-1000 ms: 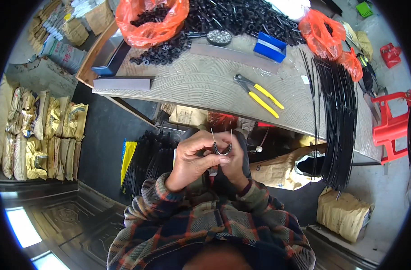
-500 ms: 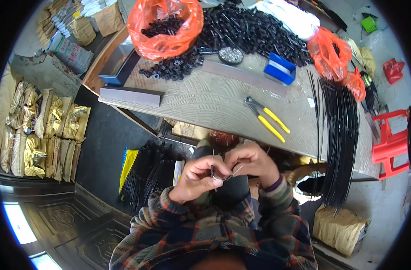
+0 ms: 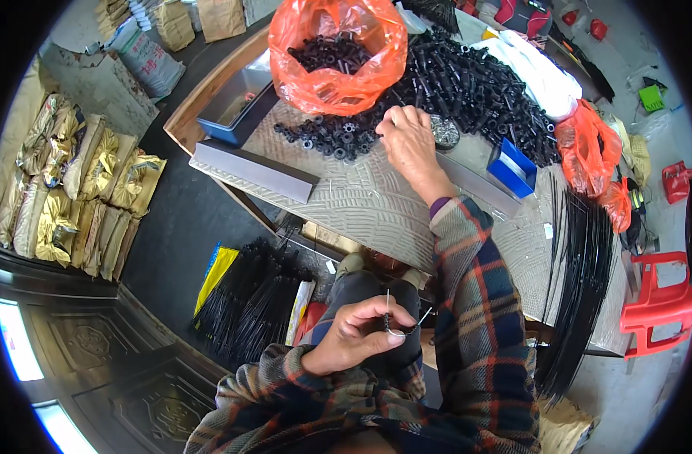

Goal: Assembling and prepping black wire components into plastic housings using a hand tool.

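Observation:
Low over my lap, my left hand point(image 3: 360, 333) pinches a thin bent wire point(image 3: 426, 314) between thumb and fingers. Dark beadlike bits sit along its middle, and bare pale ends stick out above and to the right. Stretched across the table, my right hand point(image 3: 411, 145) has its fingers curled down at the edge of the small black ring-shaped parts point(image 3: 327, 138). What its fingertips hold, if anything, is hidden. Right beside that hand is a round tin of small shiny bits point(image 3: 444, 132), partly covered by it.
An orange plastic bag point(image 3: 335, 94) of black parts stands by a large black heap point(image 3: 475, 91). A blue box point(image 3: 512, 168), grey metal angle point(image 3: 251, 169) and grey-blue tray point(image 3: 236, 110) lie on the table. Long black strips point(image 3: 577, 280) overhang its right side, near a red stool point(image 3: 660, 303).
My right hand has left the wire and reached forward to the black parts. My left hand keeps the wire over my lap. My right forearm now covers the yellow-handled pliers' place; the view has shifted.

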### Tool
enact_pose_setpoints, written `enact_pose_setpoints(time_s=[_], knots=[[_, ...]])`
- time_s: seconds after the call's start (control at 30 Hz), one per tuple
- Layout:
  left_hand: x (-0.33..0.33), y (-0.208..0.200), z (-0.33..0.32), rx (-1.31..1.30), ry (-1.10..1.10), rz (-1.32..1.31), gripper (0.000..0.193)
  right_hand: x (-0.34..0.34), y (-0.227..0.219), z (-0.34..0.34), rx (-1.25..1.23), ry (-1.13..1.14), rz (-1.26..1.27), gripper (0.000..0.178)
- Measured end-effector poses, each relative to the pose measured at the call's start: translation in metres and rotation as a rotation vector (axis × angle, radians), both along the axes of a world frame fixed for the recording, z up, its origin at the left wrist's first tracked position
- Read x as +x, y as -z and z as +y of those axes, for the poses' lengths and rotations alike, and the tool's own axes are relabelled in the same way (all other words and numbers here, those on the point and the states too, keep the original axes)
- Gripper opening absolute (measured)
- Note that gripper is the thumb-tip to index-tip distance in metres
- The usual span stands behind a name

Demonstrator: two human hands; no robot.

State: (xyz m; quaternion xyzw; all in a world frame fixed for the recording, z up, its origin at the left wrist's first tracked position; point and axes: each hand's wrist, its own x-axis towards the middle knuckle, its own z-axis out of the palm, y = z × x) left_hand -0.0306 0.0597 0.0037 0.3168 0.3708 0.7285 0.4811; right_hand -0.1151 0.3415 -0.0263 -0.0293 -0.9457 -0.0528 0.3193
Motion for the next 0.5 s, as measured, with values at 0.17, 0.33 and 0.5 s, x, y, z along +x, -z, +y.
enact_pose_setpoints(time_s=[0.17,0.33,0.5], knots=[[0.000,0.012,0.002,0.037,0.016,-0.045,0.020,0.038,-0.028,-0.022,-0.270,-0.064,0.065,0.014],[0.012,0.015,0.003,0.051,-0.223,-0.142,0.031,0.124,-0.093,-0.092,-1.672,-0.344,-0.003,0.012],[0.032,0.005,0.024,0.083,-0.313,-0.186,0.026,0.180,-0.108,-0.117,-1.649,-0.305,-0.209,0.008]])
